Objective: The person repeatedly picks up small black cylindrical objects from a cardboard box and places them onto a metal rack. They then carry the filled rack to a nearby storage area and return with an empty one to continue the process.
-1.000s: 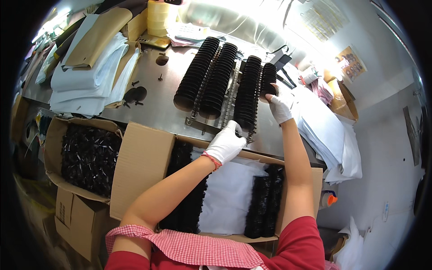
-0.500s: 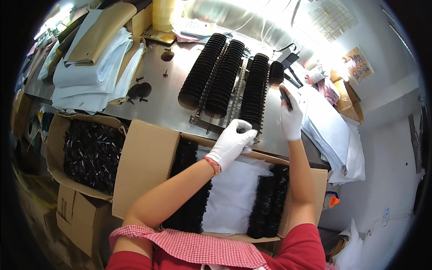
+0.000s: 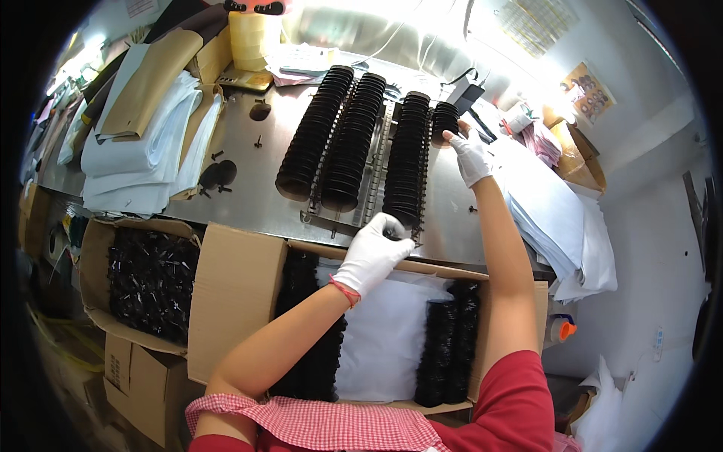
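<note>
Long rows of black discs [image 3: 315, 132] stand packed on edge in a metal rack [image 3: 370, 200] on the bench, with a short row of discs [image 3: 445, 120] at the right. My right hand [image 3: 471, 158], in a white glove with bare fingertips, pinches at the near end of that short row, apparently on a disc. At the near end of the long right row of discs [image 3: 407, 162], my gloved left hand [image 3: 373, 255] has its fingers curled round something small and dark that I cannot make out.
Below the bench edge, an open carton [image 3: 237, 301] holds black rows and a white sheet [image 3: 380, 339]. A smaller box [image 3: 94, 279] holds loose black pieces [image 3: 154, 275]. Paper stacks [image 3: 135, 166] lie left, more paper [image 3: 542, 203] right. Loose discs [image 3: 218, 175] lie left of the rack.
My right hand has moved to the near end of the short row with the dark disc it was holding. My left hand stays by the long right row. The whole view has shifted slightly.
</note>
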The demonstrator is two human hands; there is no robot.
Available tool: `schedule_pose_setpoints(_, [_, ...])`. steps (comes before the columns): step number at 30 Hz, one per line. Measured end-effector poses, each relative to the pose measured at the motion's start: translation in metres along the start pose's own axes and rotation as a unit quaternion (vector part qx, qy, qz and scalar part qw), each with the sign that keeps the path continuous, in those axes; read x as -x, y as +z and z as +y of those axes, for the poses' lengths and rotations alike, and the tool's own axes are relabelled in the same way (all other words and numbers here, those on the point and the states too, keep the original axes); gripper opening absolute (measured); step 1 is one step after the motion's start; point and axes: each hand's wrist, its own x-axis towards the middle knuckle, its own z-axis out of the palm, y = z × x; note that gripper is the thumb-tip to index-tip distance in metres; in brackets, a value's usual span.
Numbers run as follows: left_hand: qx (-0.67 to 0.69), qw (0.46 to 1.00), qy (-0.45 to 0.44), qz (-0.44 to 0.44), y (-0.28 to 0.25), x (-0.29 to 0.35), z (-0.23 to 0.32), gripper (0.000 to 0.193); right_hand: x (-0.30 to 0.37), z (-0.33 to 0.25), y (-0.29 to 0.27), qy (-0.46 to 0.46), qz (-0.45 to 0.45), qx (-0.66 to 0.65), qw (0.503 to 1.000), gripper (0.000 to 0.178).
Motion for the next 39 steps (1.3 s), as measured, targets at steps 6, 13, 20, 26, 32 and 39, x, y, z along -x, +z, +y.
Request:
schedule_pose_setpoints(6, [-0.139,0.988,-0.058,-0.021,-0.011,-0.005,0.008,0.024,-0.001,0.001,0.025,0.027,-0.155,-0.054,0.986,0.036])
schedule_pose_setpoints(13, [-0.126,0.990,-0.061,-0.018,-0.006,-0.003,0.008,0.023,0.013,0.005,0.035,-0.356,-0.021,0.335,0.872,0.044])
schedule_pose_setpoints(20, [0.371,0.924,-0.089,0.012,0.004,0.024,0.032,0.049,0.131,-0.119,0.037,-0.159,-0.067,0.152,0.973,0.044])
schedule_pose_setpoints(26, [0.403,0.903,-0.130,0.077,0.016,0.027,0.034,0.036,0.176,-0.151,0.032,-0.286,-0.375,0.167,0.866,0.043])
schedule_pose_setpoints(32, [0.055,0.996,-0.064,0.003,0.012,0.014,0.016,0.028,0.004,-0.039,0.001,0.002,0.012,0.214,0.977,0.086])
schedule_pose_setpoints(39, [-0.020,1.000,-0.020,0.007,0.002,0.010,-0.004,0.030,-0.053,0.005,0.047,0.072,-0.090,-0.228,0.967,0.039])
